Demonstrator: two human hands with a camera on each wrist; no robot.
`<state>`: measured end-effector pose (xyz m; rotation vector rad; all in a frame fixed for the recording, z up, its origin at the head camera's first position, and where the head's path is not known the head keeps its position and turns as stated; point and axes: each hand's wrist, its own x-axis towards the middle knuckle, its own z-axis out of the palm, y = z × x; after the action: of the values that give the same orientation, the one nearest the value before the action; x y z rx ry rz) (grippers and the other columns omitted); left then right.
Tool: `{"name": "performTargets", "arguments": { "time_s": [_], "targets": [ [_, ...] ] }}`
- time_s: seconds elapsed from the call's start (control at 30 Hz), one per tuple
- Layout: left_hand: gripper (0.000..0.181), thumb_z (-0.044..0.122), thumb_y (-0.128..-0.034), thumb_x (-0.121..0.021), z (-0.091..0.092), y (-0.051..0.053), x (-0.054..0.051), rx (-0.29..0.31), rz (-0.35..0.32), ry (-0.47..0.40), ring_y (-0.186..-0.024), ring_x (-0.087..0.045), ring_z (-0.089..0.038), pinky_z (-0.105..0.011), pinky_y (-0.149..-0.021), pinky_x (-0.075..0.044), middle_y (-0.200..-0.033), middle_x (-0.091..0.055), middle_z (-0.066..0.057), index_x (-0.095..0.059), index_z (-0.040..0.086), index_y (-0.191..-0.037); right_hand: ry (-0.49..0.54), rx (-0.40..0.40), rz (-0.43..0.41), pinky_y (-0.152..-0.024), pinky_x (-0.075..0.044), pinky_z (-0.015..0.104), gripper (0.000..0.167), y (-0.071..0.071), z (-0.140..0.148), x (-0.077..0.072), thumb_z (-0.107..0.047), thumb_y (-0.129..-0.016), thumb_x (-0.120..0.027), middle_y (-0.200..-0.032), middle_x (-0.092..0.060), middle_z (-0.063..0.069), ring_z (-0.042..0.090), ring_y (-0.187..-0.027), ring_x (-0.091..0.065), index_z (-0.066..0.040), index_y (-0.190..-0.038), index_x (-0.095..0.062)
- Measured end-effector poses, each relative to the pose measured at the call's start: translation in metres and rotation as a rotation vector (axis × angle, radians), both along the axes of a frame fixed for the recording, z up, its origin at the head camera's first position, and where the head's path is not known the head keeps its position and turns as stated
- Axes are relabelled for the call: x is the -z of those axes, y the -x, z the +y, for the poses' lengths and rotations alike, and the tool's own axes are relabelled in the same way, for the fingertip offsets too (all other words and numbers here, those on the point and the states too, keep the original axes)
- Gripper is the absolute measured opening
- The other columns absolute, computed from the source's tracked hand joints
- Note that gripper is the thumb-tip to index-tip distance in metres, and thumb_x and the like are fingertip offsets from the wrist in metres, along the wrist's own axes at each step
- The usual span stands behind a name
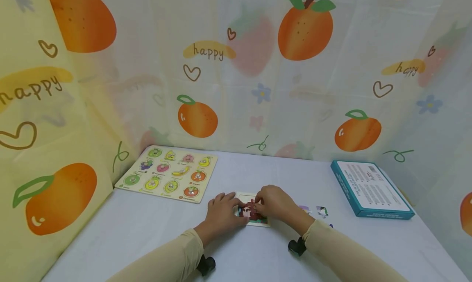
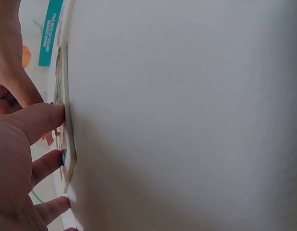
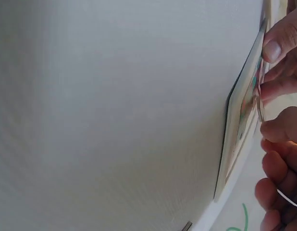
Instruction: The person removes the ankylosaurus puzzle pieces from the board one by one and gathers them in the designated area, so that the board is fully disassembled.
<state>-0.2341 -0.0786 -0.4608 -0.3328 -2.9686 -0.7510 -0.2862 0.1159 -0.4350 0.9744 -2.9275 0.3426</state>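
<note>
Two bare hands at a small puzzle board on a white-covered desk (image 1: pixel 254 259). The puzzle board (image 1: pixel 244 197) lies flat between the hands, its near edge running crosswise before the person; foreshortening leaves its longer side uncertain. The right hand (image 1: pixel 277 202), reaching in from the right, pinches a thin puzzle piece (image 3: pixel 260 109) between thumb and finger, its other fingers curled beneath the palm. The left hand (image 1: pixel 222 211) rests at the board's left side with fingers spread, the thumb pressing the near edge and another finger touching down on the picture area. Key relation: the piece lies to the left of the right fingers, over the board, and the left fingertips are just beside it; the right hand, which grips it, is the nearer. In the right wrist view the piece appears almost edge-on, tilted to the board, pointing from the right thumb toward the left hand. Its long axis seems to follow that line, though the fingers hide much of the outline; whether its far end touches the board cannot be told. Loose pieces (image 1: pixel 322 211) lie right of the board, beyond the right wrist
</note>
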Motion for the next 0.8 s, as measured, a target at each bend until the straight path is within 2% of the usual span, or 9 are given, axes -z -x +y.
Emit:
{"name": "performTargets", "arguments": {
  "time_s": [0.17,0.3,0.43,0.53,0.6,0.8],
  "targets": [
    [0.041,0.046,-0.0765,-0.078,0.004,0.000,-0.005,0.017,-0.006,0.001,-0.131,-0.038,-0.043,-0.063,-0.100,-0.028,-0.140,-0.052,-0.014,-0.071,0.020,-0.107,0.013,-0.007,0.038,-0.063,-0.045,0.026,0.009,-0.003,0.006,-0.005,-0.025,-0.084,-0.073,-0.073,-0.054,-0.012,0.007,-0.068,-0.049,-0.016,-0.085,-0.075],
    [0.041,0.047,-0.0764,-0.078,0.002,0.001,-0.003,0.001,-0.009,0.021,-0.131,-0.038,-0.043,-0.063,-0.100,-0.028,-0.141,-0.052,-0.013,-0.071,0.022,-0.108,0.045,-0.022,0.059,-0.063,-0.046,0.025,0.009,-0.005,0.009,-0.012,-0.026,-0.084,-0.073,-0.074,-0.055,-0.012,0.007,-0.069,-0.050,-0.017,-0.087,-0.075],
    [0.040,0.049,-0.0763,-0.078,-0.002,0.002,-0.002,-0.018,-0.020,0.024,-0.133,-0.037,-0.042,-0.062,-0.101,-0.026,-0.142,-0.050,-0.012,-0.070,0.025,-0.107,0.077,0.046,-0.004,-0.063,-0.046,0.026,0.008,-0.005,0.029,-0.023,-0.027,-0.083,-0.076,-0.073,-0.056,-0.013,0.007,-0.070,-0.051,-0.019,-0.088,-0.076],
    [0.039,0.049,-0.0764,-0.078,-0.003,0.003,0.000,-0.023,-0.023,0.023,-0.134,-0.035,-0.041,-0.062,-0.101,-0.026,-0.144,-0.049,-0.011,-0.070,0.026,-0.107,0.097,0.136,-0.093,-0.062,-0.047,0.027,0.008,-0.008,0.055,-0.028,-0.027,-0.082,-0.078,-0.071,-0.056,-0.013,0.010,-0.070,-0.052,-0.022,-0.087,-0.076],
    [0.039,0.049,-0.0762,-0.078,-0.003,0.004,0.003,-0.025,-0.019,0.022,-0.134,-0.035,-0.040,-0.062,-0.101,-0.026,-0.144,-0.049,-0.010,-0.069,0.027,-0.106,0.103,0.165,-0.129,-0.061,-0.047,0.027,0.006,-0.011,0.075,-0.028,-0.026,-0.081,-0.079,-0.069,-0.056,-0.013,0.011,-0.070,-0.052,-0.023,-0.086,-0.077],
    [0.039,0.050,-0.0763,-0.078,0.000,0.005,0.008,-0.009,-0.012,0.023,-0.134,-0.035,-0.039,-0.062,-0.100,-0.027,-0.144,-0.049,-0.010,-0.070,0.027,-0.107,0.082,0.171,-0.218,-0.058,-0.047,0.025,0.006,-0.025,0.127,-0.019,-0.024,-0.082,-0.079,-0.069,-0.056,-0.013,0.010,-0.068,-0.052,-0.024,-0.084,-0.074]
  ]
}}
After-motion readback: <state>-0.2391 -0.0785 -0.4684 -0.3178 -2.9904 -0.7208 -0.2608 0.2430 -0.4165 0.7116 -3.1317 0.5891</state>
